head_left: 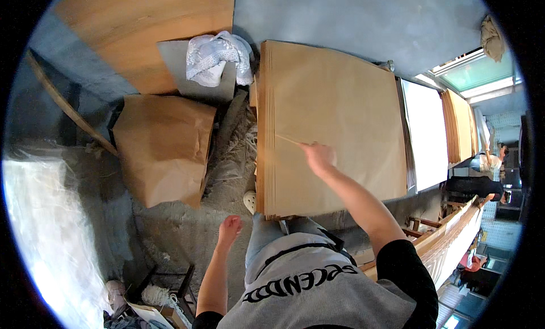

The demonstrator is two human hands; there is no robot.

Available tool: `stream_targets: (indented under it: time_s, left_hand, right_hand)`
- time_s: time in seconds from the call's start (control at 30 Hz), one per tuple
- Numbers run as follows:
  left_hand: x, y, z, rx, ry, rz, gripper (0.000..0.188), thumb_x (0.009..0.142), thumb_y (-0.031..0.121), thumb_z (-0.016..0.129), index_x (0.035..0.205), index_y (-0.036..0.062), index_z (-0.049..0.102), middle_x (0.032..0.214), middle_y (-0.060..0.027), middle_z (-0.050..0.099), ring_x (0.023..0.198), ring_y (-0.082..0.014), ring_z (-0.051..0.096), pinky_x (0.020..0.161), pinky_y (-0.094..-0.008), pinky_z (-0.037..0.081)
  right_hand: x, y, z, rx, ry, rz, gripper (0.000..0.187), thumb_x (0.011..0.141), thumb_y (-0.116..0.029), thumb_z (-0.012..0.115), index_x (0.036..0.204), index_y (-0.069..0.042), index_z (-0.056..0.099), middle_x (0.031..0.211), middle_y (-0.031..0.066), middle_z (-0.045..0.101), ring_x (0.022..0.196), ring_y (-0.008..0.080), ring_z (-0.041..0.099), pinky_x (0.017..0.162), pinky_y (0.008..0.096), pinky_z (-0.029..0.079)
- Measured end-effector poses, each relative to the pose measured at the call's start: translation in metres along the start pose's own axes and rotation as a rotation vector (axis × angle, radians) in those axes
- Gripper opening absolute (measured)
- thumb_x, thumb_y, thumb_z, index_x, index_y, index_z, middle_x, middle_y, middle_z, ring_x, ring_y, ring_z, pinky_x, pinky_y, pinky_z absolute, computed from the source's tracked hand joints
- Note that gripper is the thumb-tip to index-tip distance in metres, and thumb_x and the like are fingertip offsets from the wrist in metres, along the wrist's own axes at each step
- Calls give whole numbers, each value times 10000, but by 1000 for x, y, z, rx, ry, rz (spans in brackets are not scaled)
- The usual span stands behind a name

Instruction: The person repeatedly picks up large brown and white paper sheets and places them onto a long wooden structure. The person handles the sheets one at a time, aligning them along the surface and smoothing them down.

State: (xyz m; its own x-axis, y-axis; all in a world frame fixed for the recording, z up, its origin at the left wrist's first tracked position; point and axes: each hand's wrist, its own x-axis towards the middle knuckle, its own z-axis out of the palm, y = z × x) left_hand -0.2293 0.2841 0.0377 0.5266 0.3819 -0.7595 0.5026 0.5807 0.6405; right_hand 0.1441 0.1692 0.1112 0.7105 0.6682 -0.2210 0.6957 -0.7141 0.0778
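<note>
A big stack of brown paper sheets (pixel 340 113) lies in front of me, its left edges fanned in narrow steps. Over its left part is my right hand (pixel 321 157), closed on a thin light stick (pixel 288 138). The stick points left, its tip at the stepped sheet edges. I cannot tell whether the tip presses on the paper. My left hand (pixel 230 229) hangs beside my left leg, away from the stack. Its fingers are curled in, and nothing shows in them.
Left of the stack stands a brown paper-covered bundle (pixel 164 147); a patterned white cloth (pixel 218 56) lies behind it. To the right follow a white sheet stack (pixel 424 133) and another brown stack (pixel 458 124). Other people (pixel 474 187) are at the far right, near a long wooden table (pixel 448 246).
</note>
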Motion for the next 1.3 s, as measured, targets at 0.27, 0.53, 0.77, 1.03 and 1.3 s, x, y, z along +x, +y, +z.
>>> stream_targets:
  time_s: [0.27,0.53,0.77,1.03,1.3]
  left_hand:
    - [8,26,-1,398,-2,262,238,822,184,543,1027,63,543,901,-81,615,762,-187,597,654,-285,481]
    - [22,77,99,1005,-348,738,283,791,133,489,1062,62,525,1110,-105,521,1038,-276,485,838,-369,430]
    - [39,48,102,1571,-456,874,349,766,111,484,1110,49,502,1233,-52,443,1179,-222,372,936,-341,360]
    - [34,50,96,1657,-605,775,377,749,82,486,1124,118,508,1286,-23,400,1237,-180,311,967,-330,336]
    - [38,54,97,1810,-735,710,429,758,59,474,1143,244,514,1322,83,363,1247,-172,309,958,-479,307]
  right_hand:
    - [12,68,9,362,13,217,299,794,-108,441,1038,-179,599,685,118,563,585,243,552,508,383,433]
    - [17,56,47,291,22,158,312,792,-117,447,1062,-189,585,744,113,583,689,273,587,563,395,464]
    - [7,-6,-41,13,-15,-29,253,833,-200,449,1042,-145,582,854,157,583,787,300,591,670,397,468]
    - [37,41,-33,153,-193,147,240,839,-197,431,1005,-117,585,842,174,601,775,327,600,634,453,480]
    - [27,53,5,420,-211,223,263,800,-123,449,1014,-187,588,848,134,596,726,297,601,599,399,491]
